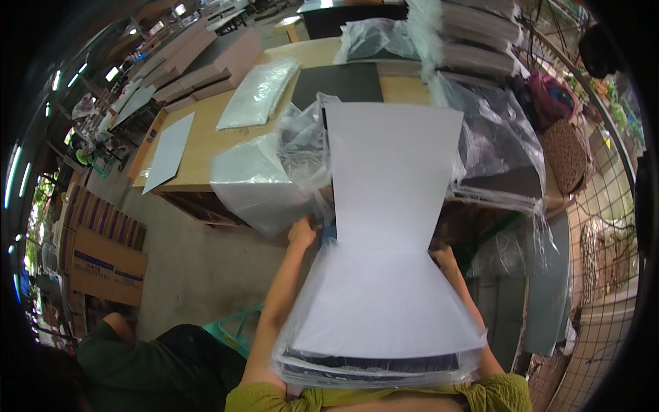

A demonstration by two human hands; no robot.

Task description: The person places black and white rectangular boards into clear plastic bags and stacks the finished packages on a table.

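Observation:
A large white sheet stretches in front of me from the table's near edge back toward my body. Its near half lies over a clear plastic bag with dark material inside, close against my waist. My left hand is closed beside the sheet's left edge, next to hanging clear plastic and a small blue patch. At the opposite edge, my right hand is also closed, its fingers partly hidden by the sheet. What either hand grips cannot be made out.
A wooden table carries a white panel, a plastic-wrapped pack and a black board. Wrapped stacks rise at the far right. Cardboard boxes and a person in dark green are at left; wire mesh borders the right.

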